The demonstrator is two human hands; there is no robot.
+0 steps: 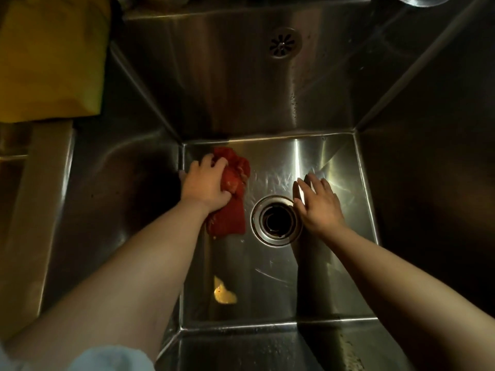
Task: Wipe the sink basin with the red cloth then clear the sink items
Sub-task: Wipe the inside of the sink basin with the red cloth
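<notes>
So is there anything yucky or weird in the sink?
Yes. A yellow blob sits on the sink floor near the front edge, apart from the red cloth the left hand grips farther back. It looks like a leftover food smear, not yet wiped.

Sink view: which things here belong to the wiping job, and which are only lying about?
Job: red cloth, gripped by the left hand; sink basin; yellow scrap on its floor, to clear; right hand, flat by the drain.
Lying about: yellow item left of the sink; overflow grille on the back wall.
</notes>
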